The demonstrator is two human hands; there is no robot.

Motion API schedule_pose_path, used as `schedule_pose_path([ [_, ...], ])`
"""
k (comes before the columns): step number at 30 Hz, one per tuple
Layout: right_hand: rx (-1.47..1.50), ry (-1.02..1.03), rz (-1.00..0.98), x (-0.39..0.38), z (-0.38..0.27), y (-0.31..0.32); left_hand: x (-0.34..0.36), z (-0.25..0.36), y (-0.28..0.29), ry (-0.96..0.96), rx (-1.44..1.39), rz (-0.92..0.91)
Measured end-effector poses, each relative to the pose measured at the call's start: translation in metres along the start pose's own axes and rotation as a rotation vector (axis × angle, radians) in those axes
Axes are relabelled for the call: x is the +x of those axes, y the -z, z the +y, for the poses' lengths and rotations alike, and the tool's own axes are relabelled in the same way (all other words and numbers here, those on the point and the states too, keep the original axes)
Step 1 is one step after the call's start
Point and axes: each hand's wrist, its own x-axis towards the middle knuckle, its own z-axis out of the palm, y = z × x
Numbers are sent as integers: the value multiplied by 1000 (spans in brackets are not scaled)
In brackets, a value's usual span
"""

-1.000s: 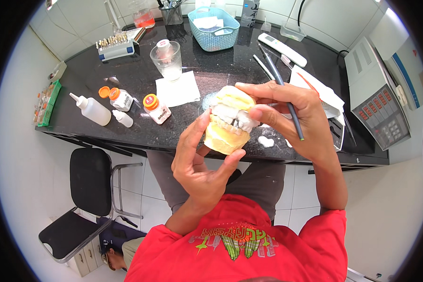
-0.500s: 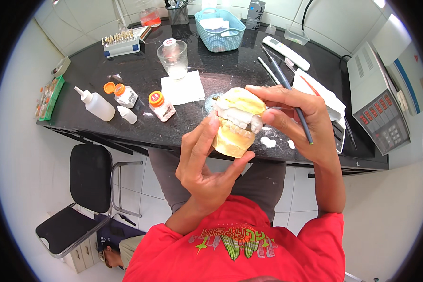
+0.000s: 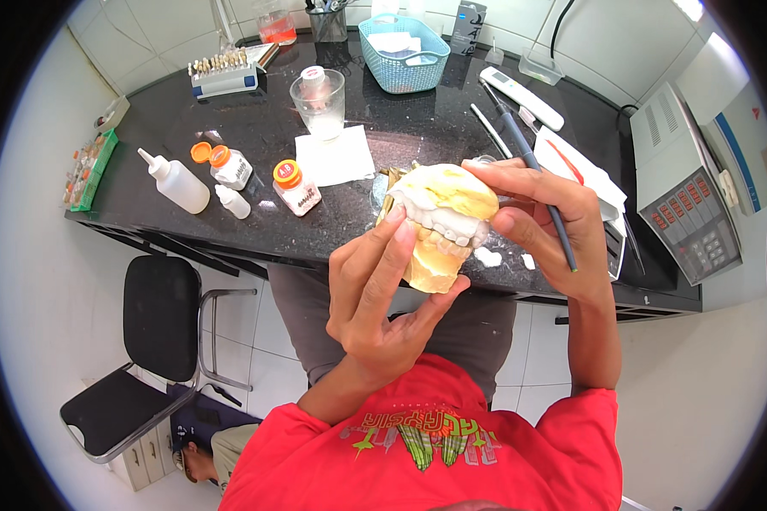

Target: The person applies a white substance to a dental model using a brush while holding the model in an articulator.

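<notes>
Between left hand (image 3: 371,313) and right hand (image 3: 583,232): gripped dental model (image 3: 445,209) (yellow-white).

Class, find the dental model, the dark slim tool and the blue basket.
Dental model (image 3: 440,216): head view, white middle band.
Dark slim tool (image 3: 562,236): head view, lower shaft.
Blue basket (image 3: 404,77): head view, front wall.

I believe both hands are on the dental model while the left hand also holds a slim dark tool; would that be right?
Not quite: the head view shows the slim dark tool in the right hand, not the left hand; both hands are on the dental model.
</notes>
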Motion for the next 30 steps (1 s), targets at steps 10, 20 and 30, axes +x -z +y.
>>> schedule_pose_path([
  [10, 134, -18, 0, -4, 3, 1, 2, 0, 0, -99, 81, -17],
  [20, 54, -71, -51, -2, -4, 7, -1, -1, -5, 8, -26, -5],
  [30, -47, -53, 5, -2, -2, 4, 3, 5, -4, 273, -287, -78],
])
